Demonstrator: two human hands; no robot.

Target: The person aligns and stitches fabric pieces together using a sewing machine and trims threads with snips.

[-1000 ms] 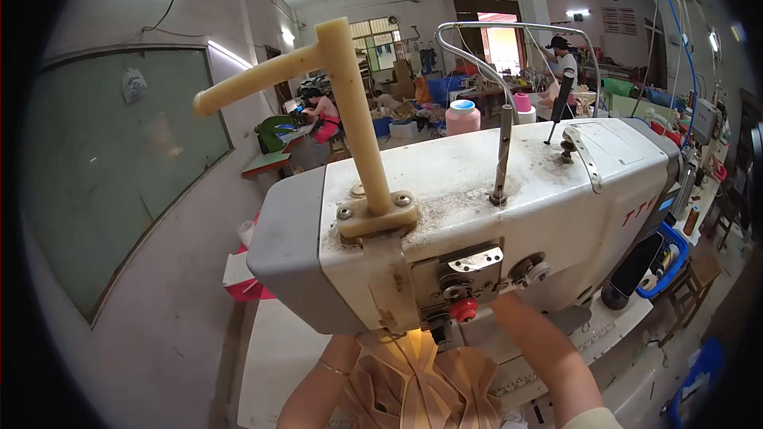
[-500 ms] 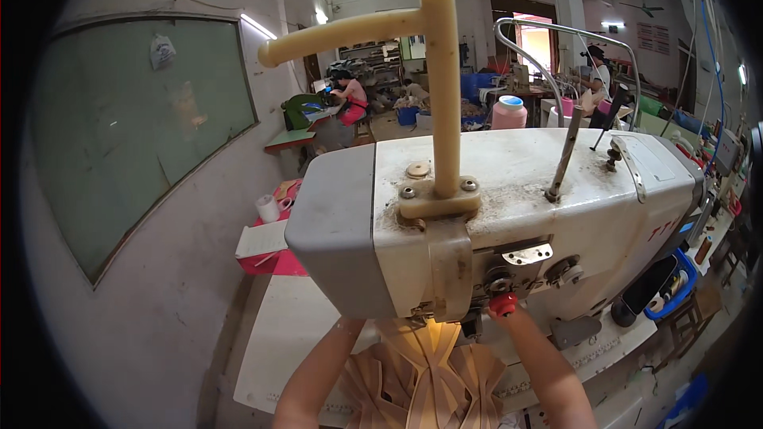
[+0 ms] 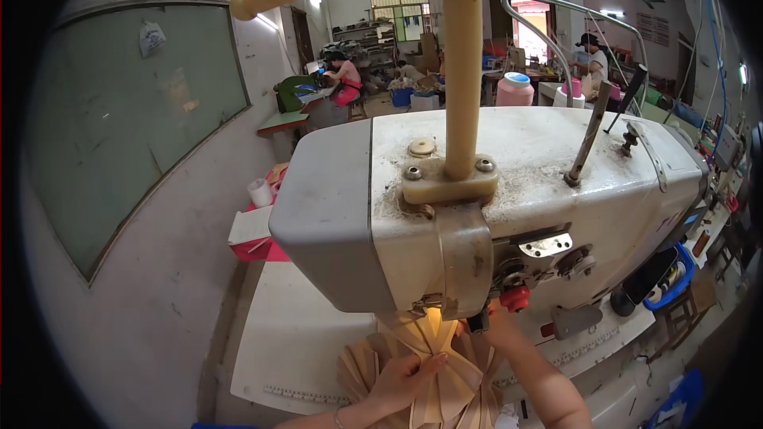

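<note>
A white industrial sewing machine (image 3: 517, 147) with a grey end cover fills the middle. Under its lit needle area lies a stack of tan, fan-like panels (image 3: 449, 393), leather or stiff cloth; I cannot tell which. My left hand (image 3: 404, 381) is closed on the near part of these panels, its thumb on top. Beside the needle area, my right hand (image 3: 499, 332) reaches in below the red knob (image 3: 515, 298). Its fingers are mostly hidden by the machine head, so its hold does not show.
A beige angled post (image 3: 459, 71) rises from the machine top. A pink thread cone (image 3: 515, 91) stands behind. On the white worktable (image 3: 290, 318) runs a ruler strip. A blue basket (image 3: 675, 278) sits at the right. Two people work at machines farther back.
My left hand has come back from behind the machine head onto the near part of the panels. The view has tilted and moved closer to the machine. My right hand stays near the needle area.
</note>
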